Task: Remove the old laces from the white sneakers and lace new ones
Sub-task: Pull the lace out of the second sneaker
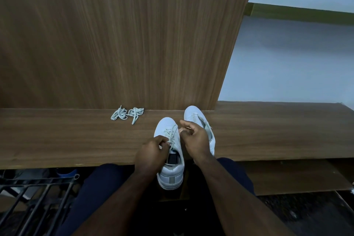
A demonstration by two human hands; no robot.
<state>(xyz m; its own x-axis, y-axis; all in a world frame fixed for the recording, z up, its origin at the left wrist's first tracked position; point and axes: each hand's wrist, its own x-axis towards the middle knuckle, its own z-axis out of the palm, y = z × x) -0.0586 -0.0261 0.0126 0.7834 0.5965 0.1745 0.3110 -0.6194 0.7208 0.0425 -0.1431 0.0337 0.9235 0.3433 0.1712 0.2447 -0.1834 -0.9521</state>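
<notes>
While right hand (193,138) half hides far sneaker (193,116), left hand (153,150) pinching lace (172,134), right grip seemingly likewise.

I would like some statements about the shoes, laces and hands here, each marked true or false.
1. Two white sneakers, the near one and the far one, lie on the brown wooden ledge. True.
2. The loose pale laces lie right of the sneakers. False: left of them.
3. The left hand pinches the near sneaker's lace. True.
4. The right hand rests flat on the ledge. False: it is raised, fingers curled, over the sneakers.
</notes>
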